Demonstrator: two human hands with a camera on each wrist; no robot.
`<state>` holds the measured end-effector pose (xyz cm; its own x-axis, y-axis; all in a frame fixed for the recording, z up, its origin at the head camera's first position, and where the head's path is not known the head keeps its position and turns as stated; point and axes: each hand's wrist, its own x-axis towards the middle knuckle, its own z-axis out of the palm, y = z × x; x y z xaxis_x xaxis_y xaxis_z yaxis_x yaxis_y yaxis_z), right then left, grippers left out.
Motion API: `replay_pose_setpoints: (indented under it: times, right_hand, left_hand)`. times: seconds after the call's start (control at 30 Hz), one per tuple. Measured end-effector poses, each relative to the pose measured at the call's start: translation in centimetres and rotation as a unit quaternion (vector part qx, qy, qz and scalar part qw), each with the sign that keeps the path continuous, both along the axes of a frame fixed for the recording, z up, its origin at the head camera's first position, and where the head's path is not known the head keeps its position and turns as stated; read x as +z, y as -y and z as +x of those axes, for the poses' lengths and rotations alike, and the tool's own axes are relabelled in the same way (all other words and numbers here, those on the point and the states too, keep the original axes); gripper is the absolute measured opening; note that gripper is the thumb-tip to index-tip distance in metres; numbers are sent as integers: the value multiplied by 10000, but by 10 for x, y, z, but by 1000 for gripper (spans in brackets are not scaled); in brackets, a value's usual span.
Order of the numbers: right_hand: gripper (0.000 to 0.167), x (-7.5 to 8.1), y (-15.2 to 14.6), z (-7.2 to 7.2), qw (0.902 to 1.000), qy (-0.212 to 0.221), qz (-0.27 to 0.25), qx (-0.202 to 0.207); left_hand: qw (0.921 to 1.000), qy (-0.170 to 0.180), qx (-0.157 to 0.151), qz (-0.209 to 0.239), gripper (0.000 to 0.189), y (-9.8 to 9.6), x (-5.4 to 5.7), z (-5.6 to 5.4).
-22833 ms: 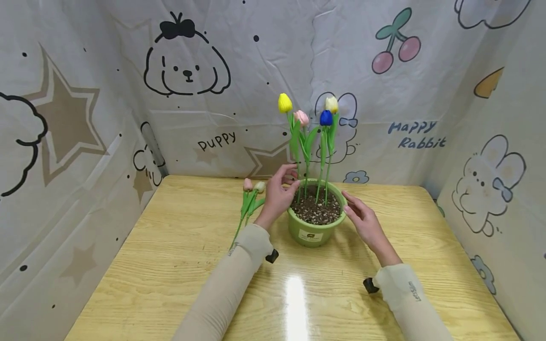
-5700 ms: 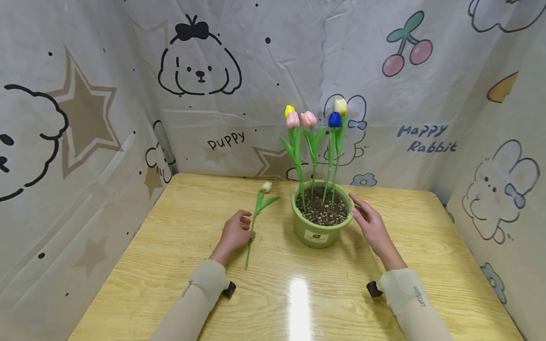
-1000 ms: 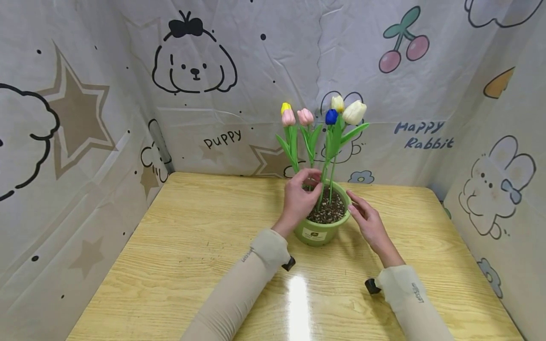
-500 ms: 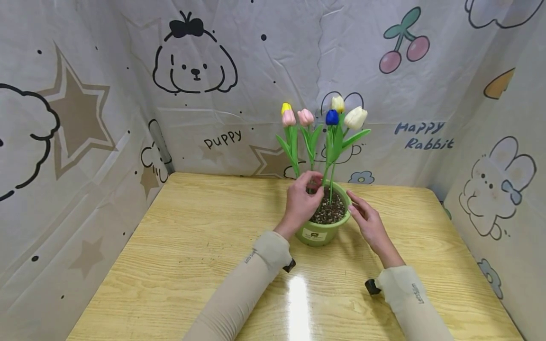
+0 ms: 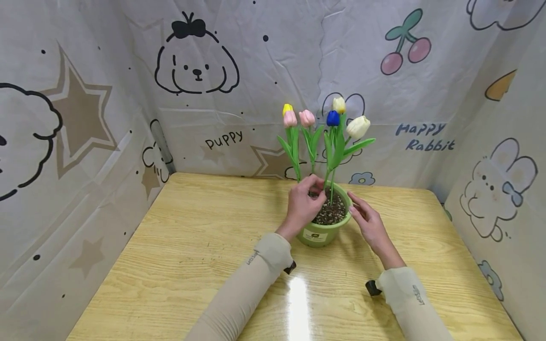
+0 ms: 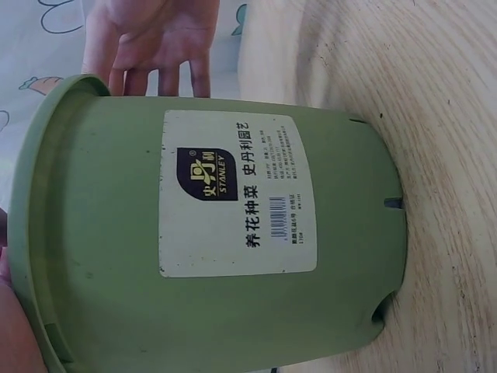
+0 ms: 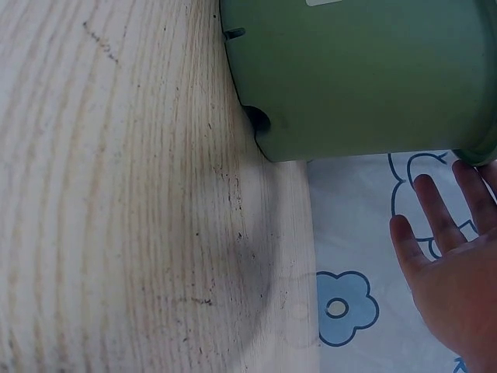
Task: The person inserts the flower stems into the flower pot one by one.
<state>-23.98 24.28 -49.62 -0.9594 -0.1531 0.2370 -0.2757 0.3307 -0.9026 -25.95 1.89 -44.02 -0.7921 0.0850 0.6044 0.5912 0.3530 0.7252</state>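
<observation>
My left hand [image 5: 302, 202] reaches over the near left rim of a green flower pot [image 5: 313, 240] and pinches the stem of a white artificial tulip [image 5: 358, 127] just above the soil [image 5: 330, 215]. This tulip leans right, its leaves spread. Around it several other tulips stand in the pot: a blue tulip [image 5: 333, 118], a cream tulip [image 5: 339, 105], a yellow tulip [image 5: 287, 109] and pink tulips [image 5: 307, 118]. Against the right side of the rim, my right hand [image 5: 370, 225] rests with fingers extended. The left hand hides the foot of the stem.
The pot stands on a pale wooden table [image 5: 192, 265], towards its back edge. A printed curtain [image 5: 256, 61] hangs behind and along both sides. A label [image 6: 237, 194] faces the left wrist camera.
Earlier, a pink and a white tulip lay on the table; both are now in the pot. Over the last second, the left hand and the white tulip have moved slightly down and right. The right hand stays.
</observation>
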Motion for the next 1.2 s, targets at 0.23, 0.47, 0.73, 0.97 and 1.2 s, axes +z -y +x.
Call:
replay_pose_setpoints:
  times: [0.23, 0.47, 0.73, 0.97, 1.2]
  right_hand:
    - [51, 0, 0, 1, 10000, 0, 49, -24]
    - [51, -2, -1, 0, 10000, 3, 33, -7]
    - [51, 0, -1, -1, 10000, 10, 25, 20]
    - [52, 0, 0, 0, 10000, 22, 41, 14]
    - [51, 1, 0, 0, 9999, -21, 98, 34]
  left_hand:
    - [9998, 46, 75, -196, 12, 0, -4, -1]
    - [9992, 248, -29, -309, 10, 0, -5, -2]
    - [9983, 406, -157, -398, 9, 1, -3, -2]
    - [9980, 448, -86, -427, 10, 2, -4, -3]
    - [9978, 494, -54, -437, 10, 2, -4, -3]
